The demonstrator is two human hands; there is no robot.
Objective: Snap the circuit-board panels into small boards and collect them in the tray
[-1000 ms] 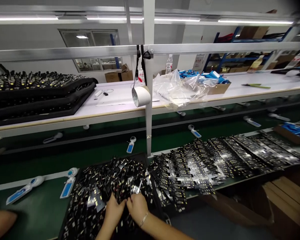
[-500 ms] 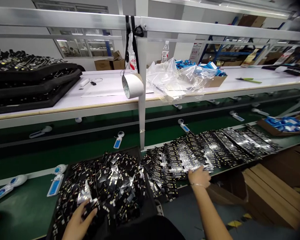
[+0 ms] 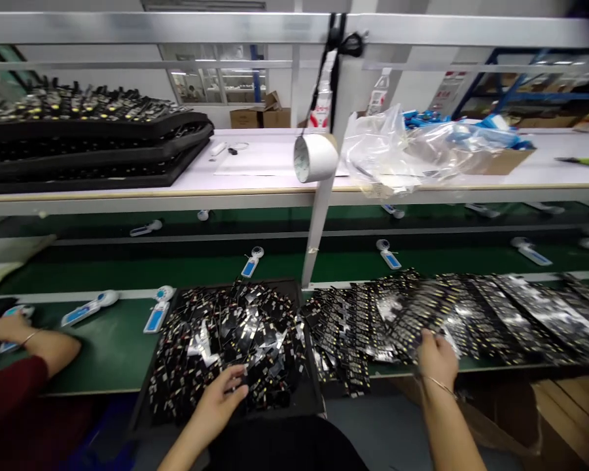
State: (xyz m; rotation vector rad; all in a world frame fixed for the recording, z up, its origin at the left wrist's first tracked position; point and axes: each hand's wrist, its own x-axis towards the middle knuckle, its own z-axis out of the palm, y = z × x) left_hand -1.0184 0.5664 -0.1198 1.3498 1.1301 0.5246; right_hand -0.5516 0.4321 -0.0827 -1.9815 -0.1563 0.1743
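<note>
My right hand [image 3: 438, 361] grips the lower edge of a black circuit board panel [image 3: 425, 314], which is raised, tilted and a little blurred. Beneath and beside it lies a long row of overlapping circuit board panels [image 3: 505, 314] with rows of small yellow-white spots. My left hand [image 3: 220, 398] hovers over the near part of a black tray [image 3: 307, 399], thumb and fingers apart, with nothing visible between them. Heaped in that tray are many small loose black circuit boards [image 3: 245, 327], some with shiny silver parts.
White-and-blue handheld devices [image 3: 158, 311] lie along the green conveyor belt [image 3: 216, 261]. At far left a co-worker's hand [image 3: 12, 327] touches one. A post [image 3: 319, 229] rises behind the tray, with a tape roll [image 3: 317, 158] hanging there. Stacked black trays [image 3: 177, 154] sit on the shelf.
The view has swung left and down. My right hand has lifted a circuit board panel off the row. My left hand stays over the tray, nearer its middle. The co-worker's arm shows more.
</note>
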